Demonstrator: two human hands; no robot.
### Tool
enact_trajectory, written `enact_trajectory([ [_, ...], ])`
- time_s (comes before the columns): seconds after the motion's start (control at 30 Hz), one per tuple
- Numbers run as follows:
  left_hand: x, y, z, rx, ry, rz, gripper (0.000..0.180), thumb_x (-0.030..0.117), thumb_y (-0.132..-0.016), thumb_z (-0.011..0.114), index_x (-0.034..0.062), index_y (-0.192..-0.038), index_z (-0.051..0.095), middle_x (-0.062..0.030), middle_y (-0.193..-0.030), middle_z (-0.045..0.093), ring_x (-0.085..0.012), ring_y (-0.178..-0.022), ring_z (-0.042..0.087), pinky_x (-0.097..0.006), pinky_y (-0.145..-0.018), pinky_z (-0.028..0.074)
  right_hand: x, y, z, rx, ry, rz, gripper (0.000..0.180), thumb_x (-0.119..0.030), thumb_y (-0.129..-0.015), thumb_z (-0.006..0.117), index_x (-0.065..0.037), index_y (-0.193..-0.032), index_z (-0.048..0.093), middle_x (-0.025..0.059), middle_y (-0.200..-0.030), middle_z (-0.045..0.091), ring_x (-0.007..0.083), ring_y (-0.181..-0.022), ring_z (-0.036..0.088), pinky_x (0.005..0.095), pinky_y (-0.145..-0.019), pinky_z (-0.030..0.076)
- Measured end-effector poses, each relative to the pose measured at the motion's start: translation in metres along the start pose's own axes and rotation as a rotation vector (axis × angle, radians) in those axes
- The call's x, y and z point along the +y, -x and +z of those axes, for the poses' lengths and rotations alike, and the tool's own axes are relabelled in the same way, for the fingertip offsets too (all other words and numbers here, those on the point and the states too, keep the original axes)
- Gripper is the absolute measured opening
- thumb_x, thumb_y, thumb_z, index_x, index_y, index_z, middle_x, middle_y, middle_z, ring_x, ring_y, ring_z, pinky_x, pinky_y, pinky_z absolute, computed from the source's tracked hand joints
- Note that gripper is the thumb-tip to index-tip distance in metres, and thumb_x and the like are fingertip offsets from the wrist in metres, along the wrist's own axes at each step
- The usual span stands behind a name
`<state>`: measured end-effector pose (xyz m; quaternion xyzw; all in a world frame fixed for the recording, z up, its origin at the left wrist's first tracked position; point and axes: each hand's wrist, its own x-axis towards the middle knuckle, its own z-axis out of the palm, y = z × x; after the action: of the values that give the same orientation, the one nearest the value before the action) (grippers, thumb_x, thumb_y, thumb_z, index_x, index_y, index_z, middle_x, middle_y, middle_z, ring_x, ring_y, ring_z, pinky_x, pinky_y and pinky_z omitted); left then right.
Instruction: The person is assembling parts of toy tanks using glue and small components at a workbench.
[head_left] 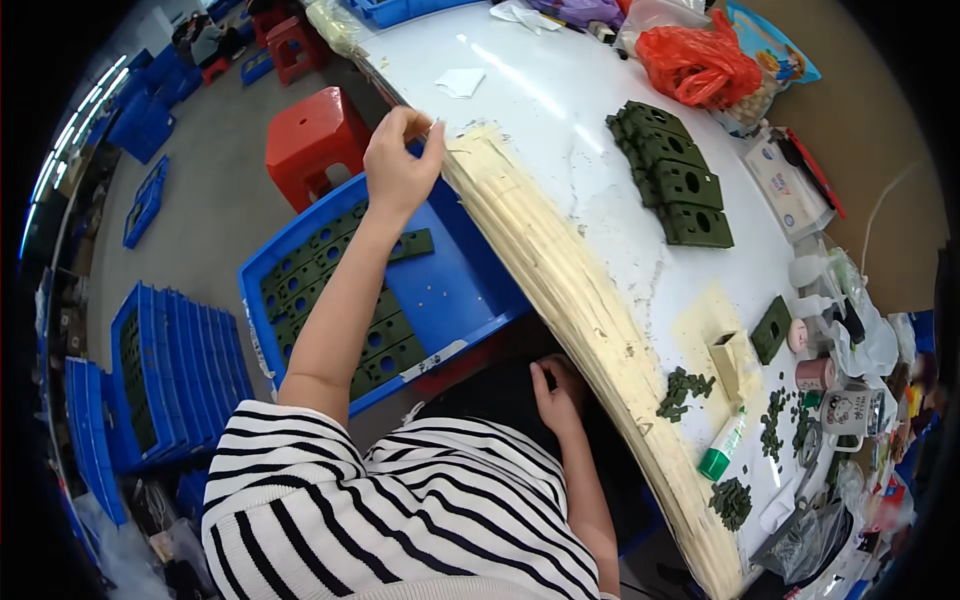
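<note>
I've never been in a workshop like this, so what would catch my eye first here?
Probably the left hand, raised with fingertips pinched at the worn, tape-wrapped edge of the white table. Just below it, a blue crate holds rows of dark green blocks with round holes. More green blocks sit stacked on the tabletop, and the right hand rests low beside the table's edge.

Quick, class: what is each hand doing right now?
Left hand: fingers pinched together at the table edge; holding anything cannot be told.
Right hand: loosely curled under the table, apparently empty.
</note>
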<state>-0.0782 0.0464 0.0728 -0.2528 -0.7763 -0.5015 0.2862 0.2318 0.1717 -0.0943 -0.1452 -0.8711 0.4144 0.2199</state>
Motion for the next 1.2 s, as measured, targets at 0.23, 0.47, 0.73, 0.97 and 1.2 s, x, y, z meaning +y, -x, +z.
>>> enact_trajectory([
  [0.23, -0.138, 0.07, -0.066, -0.926, -0.759, -0.134, 0.056, 0.038, -0.075, 0.074, 0.0061, -0.114, 0.05, -0.0193, -0.119, 0.053, -0.0333, -0.115, 0.05, -0.04, -0.096, 0.042, -0.006, -0.008, 0.003, -0.054, -0.033, -0.003, 0.017, -0.014, -0.087, 0.063, 0.0, -0.078, 0.058, 0.0139, -0.082, 0.059, 0.0294, -0.076, 0.059, 0.0346, -0.069, 0.046],
  [0.47, -0.134, 0.069, -0.076, -0.939, -0.514, -0.277, 0.056, 0.04, -0.075, 0.074, 0.0081, -0.115, 0.052, -0.017, -0.124, 0.05, -0.0331, -0.114, 0.049, -0.042, -0.097, 0.043, -0.005, -0.007, 0.0, -0.045, -0.021, 0.019, 0.017, -0.014, -0.087, 0.062, 0.001, -0.08, 0.059, 0.0142, -0.083, 0.059, 0.0293, -0.077, 0.059, 0.0346, -0.069, 0.046],
  [0.73, -0.097, 0.098, -0.111, -1.15, -0.86, 0.374, 0.056, -0.003, -0.073, 0.059, 0.0157, -0.126, 0.052, -0.0103, -0.139, 0.043, -0.0278, -0.134, 0.036, -0.043, -0.112, 0.03, -0.007, -0.008, 0.003, -0.058, -0.031, -0.001, 0.016, -0.013, -0.087, 0.062, 0.001, -0.08, 0.058, 0.0133, -0.083, 0.059, 0.0282, -0.076, 0.059, 0.0334, -0.069, 0.046],
  [0.97, -0.123, 0.079, -0.112, -1.241, -0.772, 0.604, 0.046, 0.006, -0.072, 0.064, 0.0082, -0.117, 0.054, -0.009, -0.119, 0.054, -0.0246, -0.121, 0.048, -0.045, -0.113, 0.028, -0.008, -0.006, 0.001, -0.046, -0.043, 0.025, 0.017, -0.013, -0.088, 0.062, 0.001, -0.079, 0.058, 0.0132, -0.082, 0.059, 0.0278, -0.075, 0.059, 0.0331, -0.069, 0.046],
  [1.2, -0.079, 0.085, -0.066, -1.179, 0.074, -0.334, 0.059, 0.037, -0.094, 0.053, -0.0018, -0.137, 0.039, -0.014, -0.11, 0.049, -0.0244, -0.11, 0.049, -0.035, -0.098, 0.039, -0.008, -0.007, -0.001, -0.049, -0.031, 0.011, 0.017, -0.014, -0.088, 0.062, 0.001, -0.079, 0.058, 0.0134, -0.083, 0.059, 0.029, -0.076, 0.059, 0.0338, -0.067, 0.046],
])
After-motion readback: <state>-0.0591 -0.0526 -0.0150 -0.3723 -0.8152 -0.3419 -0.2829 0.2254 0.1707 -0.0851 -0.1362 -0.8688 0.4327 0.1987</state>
